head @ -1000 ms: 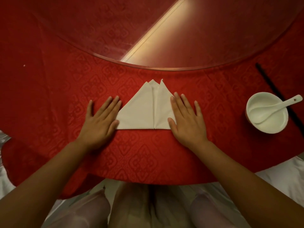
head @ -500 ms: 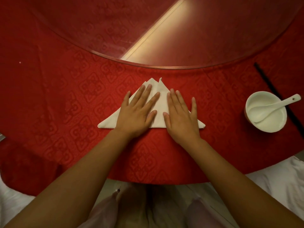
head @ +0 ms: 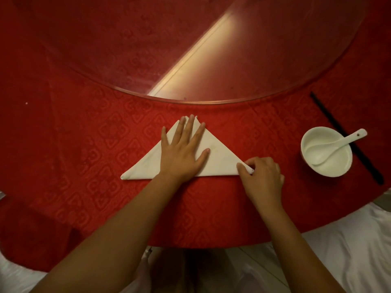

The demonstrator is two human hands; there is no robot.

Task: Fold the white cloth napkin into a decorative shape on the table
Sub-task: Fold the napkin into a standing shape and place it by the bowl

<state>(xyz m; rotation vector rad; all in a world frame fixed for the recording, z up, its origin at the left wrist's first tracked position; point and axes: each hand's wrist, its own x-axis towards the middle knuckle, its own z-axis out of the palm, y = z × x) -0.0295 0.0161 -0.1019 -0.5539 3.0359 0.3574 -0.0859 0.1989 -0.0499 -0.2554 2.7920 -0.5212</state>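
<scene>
Napkin lies flat on the red table, folded into a white triangle. Left hand presses on its middle, fingers spread wide. Right hand pinches its right corner.

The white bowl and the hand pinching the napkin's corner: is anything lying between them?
No. In the head view, only bare red tablecloth lies between the bowl and the right hand.

Red patterned tablecloth; glass turntable catching warm light.
</scene>
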